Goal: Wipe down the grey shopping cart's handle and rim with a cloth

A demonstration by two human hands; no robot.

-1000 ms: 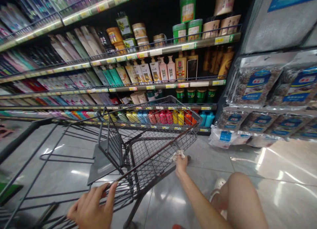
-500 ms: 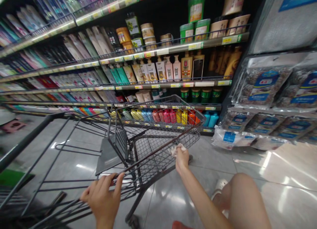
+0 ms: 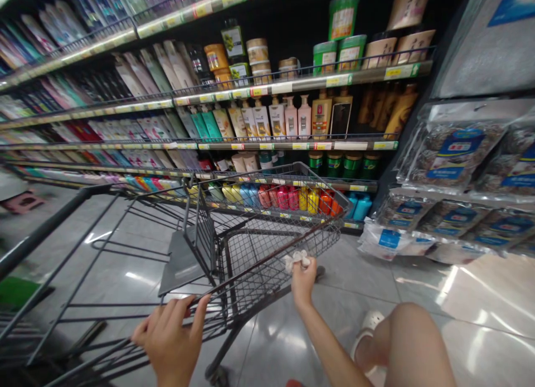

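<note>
A dark metal shopping cart [image 3: 259,264] stands tilted across the view, its mesh basket pointing to the right. My left hand [image 3: 173,334] is wrapped over the cart's near upper rail, thumb on the near side. My right hand [image 3: 304,281] is closed on a crumpled whitish cloth [image 3: 296,260], beside the outer mesh of the basket towards its far end. Whether the cloth touches the wire cannot be told. A grey flap [image 3: 186,264] lies inside the rear part of the cart.
Shelves [image 3: 292,86] of bottles and jars run behind the cart. Bagged scouring pads [image 3: 451,147] hang at the right. My bent knee [image 3: 418,342] and a white shoe [image 3: 370,323] are at the lower right, above the grey tiled floor [image 3: 343,309].
My right hand and the cloth have shifted slightly left and down along the basket side. My left hand stays on the rail. The view has moved a little.
</note>
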